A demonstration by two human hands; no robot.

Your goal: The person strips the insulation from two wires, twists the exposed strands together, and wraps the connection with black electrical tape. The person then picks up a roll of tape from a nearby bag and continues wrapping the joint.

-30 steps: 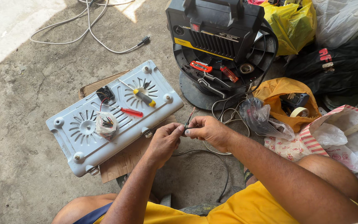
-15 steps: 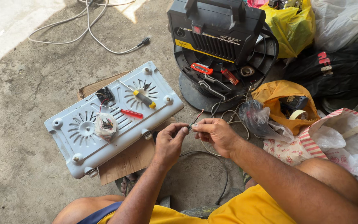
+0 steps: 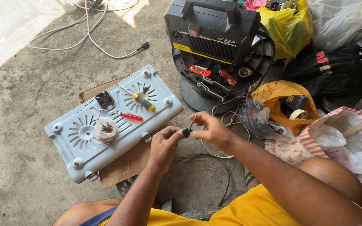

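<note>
Since a second ago both hands have drawn back from the edge of the pale metal stove base (image 3: 114, 125) and come together over the concrete floor (image 3: 17, 138); by my reading the work has shifted from the base to the part itself. The left hand (image 3: 164, 144) pinches a small black part (image 3: 185, 132) between thumb and fingers, and the right hand (image 3: 214, 132) grips the same part from the other side, with a thin wire rising between its fingertips.

The base lies left of the hands on a piece of cardboard (image 3: 126, 165) and carries a red-handled screwdriver (image 3: 127, 116), a yellow-handled screwdriver (image 3: 143, 101) and a small clear bag of bits (image 3: 105, 129). Far centre stands a black machine case (image 3: 214, 31) with a yellow strip label along its lower front. To the right lie a yellow plastic bag (image 3: 288, 27), an orange bag (image 3: 281, 94) and a red-striped sack (image 3: 344, 134).
</note>
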